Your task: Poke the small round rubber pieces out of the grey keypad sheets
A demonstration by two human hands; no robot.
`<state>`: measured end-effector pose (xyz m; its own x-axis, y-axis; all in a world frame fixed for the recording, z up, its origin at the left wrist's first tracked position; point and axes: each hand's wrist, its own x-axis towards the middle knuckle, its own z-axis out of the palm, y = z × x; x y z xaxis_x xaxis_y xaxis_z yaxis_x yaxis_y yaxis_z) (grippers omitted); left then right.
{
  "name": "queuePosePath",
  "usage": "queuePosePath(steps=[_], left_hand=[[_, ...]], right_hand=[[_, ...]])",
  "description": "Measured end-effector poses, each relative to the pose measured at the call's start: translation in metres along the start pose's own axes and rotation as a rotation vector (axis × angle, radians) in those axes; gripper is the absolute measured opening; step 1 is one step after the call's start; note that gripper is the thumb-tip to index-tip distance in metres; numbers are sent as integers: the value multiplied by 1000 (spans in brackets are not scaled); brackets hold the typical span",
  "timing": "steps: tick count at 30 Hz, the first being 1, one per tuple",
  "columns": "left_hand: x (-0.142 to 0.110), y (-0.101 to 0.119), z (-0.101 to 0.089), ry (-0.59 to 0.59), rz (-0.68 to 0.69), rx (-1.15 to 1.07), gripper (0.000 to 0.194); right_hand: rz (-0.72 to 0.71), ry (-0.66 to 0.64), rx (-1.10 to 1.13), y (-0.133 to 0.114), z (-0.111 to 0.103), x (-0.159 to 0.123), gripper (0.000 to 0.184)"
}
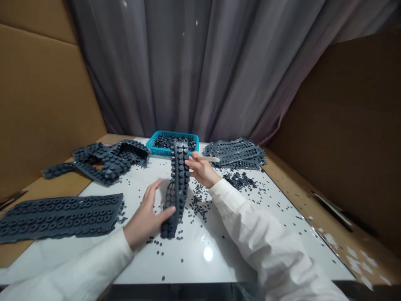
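Standing almost upright with a slight tilt, a strip of dark grey moulded rubber discs point(178, 190) is held between both hands above the middle of a glossy white board point(200, 267), its lower end resting on the surface or just above it (which of the two cannot be told). The left hand point(146, 219) is kept open beside the strip's lower part, with the fingers spread apart and the thumb pressed against the strip rather than closed around it. The right hand point(202, 169) is set against the upper part, its fingers brought together on the strip's edge, and a pale flat stick point(208, 159) is clamped among them, pointing away to the right. White sleeves point(266, 234) are worn on both arms.

Small loose black discs point(197, 205) are scattered over the board, and a denser heap point(239, 180) is seen just beyond the right hand. A flat sheet of discs point(59, 217) is laid at the left, overlapping a brown cardboard surface point(37, 188), with a crumpled, torn sheet point(109, 161) beyond it. A stack of strips point(234, 152) is piled at the far right, and a blue plastic basket point(172, 133) filled with dark pieces is placed at the far edge. A grey curtain point(200, 71) is hung behind.
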<state>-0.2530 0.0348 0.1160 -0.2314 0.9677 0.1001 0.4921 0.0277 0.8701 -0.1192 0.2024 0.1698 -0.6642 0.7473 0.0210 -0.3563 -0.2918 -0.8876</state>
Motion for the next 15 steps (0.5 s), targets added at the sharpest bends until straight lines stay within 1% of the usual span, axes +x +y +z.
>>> queuePosePath(steps=[1,2,3,4,6,8,10,12,13,15], left_hand=[[12,-2,-6,-88,-53,-126,75],[23,-2,-11,-186,-65,-239,75],[32,-1,-14,-246,-39,-332,76],[38,1,-17,-272,-20,-396,76],[42,9,-20,-275,8,-462,72],[37,20,-22,-289,18,-487,63],[29,31,-22,-315,28,-509,51],[25,36,-21,-321,10,-527,41],[27,36,-19,-324,-15,-534,39],[35,29,-13,-335,-85,-533,42]], right_hand=[[-22,-39,-13,-7,5,-4,46],[-39,-71,-31,-13,10,-9,46],[-58,-91,-47,-20,16,-14,46],[-78,-99,-68,-26,21,-20,46],[-131,-81,-126,-39,32,-33,44],[-201,-57,-186,-51,38,-44,42],[-273,-39,-237,-59,39,-50,39],[-307,-19,-281,-61,33,-46,38],[-301,-5,-300,-59,28,-41,37],[-245,54,-344,-45,12,-25,36]])
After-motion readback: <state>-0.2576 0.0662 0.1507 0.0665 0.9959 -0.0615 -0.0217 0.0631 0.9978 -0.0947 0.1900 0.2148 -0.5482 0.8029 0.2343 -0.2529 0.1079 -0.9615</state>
